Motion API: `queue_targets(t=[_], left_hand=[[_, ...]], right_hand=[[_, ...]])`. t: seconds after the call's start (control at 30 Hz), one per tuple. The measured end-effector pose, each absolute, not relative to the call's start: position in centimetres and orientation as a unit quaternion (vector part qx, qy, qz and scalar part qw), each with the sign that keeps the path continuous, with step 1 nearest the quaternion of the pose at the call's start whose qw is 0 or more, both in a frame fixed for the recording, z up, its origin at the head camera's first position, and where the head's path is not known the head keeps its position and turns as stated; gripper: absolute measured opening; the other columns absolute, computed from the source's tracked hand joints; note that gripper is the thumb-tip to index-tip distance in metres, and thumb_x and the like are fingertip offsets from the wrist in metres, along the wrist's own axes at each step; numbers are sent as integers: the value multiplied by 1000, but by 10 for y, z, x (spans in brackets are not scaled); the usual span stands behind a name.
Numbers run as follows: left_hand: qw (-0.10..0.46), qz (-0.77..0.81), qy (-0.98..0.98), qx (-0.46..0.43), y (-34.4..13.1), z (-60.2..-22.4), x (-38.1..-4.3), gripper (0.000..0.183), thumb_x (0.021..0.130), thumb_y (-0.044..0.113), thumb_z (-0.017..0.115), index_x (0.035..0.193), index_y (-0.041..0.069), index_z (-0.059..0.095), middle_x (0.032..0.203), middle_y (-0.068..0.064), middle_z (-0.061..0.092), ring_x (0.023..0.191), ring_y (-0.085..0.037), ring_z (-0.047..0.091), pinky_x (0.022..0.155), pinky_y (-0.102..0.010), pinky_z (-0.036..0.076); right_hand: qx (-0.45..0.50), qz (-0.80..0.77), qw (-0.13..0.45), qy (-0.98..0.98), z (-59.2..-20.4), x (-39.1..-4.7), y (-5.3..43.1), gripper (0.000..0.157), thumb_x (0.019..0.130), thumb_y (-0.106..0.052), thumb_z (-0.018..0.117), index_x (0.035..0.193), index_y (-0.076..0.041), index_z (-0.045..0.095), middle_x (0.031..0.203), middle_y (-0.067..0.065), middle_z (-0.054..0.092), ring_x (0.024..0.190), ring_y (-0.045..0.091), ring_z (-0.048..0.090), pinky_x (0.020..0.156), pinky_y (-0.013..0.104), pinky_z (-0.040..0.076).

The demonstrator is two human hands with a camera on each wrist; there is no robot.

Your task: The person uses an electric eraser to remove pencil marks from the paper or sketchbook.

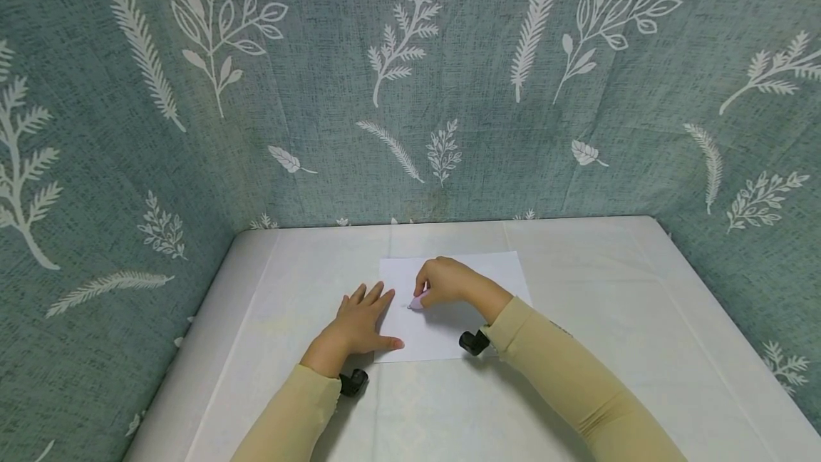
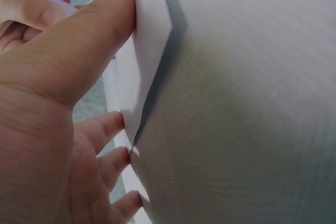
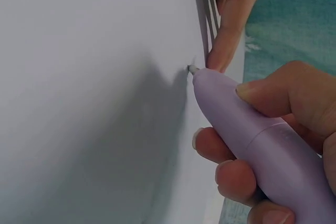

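Observation:
A white sheet of paper (image 1: 490,269) lies on the table. My right hand (image 1: 449,280) grips a thick lilac electric eraser (image 1: 418,301), its fingers and thumb wrapped around the body in the right wrist view. The narrow, dark-ended tip of the electric eraser (image 3: 247,114) meets the paper beside a small faint grey mark. My left hand (image 1: 359,325) rests with spread fingers along the paper's left edge, its thumb on the sheet. Seen from the left wrist, a corner of the paper (image 2: 149,30) lifts slightly off the table beside the thumb (image 2: 100,35).
A white cloth covers the table (image 1: 596,284). Behind it and at both sides hangs a green-blue curtain (image 1: 333,55) with white leaf prints. Black wrist cameras sit under both wrists, the right one (image 1: 473,343) over the paper's lower edge.

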State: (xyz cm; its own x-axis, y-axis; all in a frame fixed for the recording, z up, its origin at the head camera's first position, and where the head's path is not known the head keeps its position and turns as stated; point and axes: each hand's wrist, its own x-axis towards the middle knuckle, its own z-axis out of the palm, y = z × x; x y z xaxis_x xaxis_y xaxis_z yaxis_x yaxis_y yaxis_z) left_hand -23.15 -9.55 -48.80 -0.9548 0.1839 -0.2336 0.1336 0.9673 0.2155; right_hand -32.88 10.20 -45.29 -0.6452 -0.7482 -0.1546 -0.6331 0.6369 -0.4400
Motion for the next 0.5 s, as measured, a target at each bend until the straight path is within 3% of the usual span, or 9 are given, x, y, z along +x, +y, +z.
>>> queue_targets(t=[0.5], left_hand=[[121,102,984,88,-96,-490,-232,102,65,71,64,147,22,27,153,-7,16,138,-39,9,106,-61,10]], right_hand=[[-371,-180,154,898,-453,-330,103,9,74,-21,73,82,-23,74,75,-14,60,72,9,53,65,27,44]])
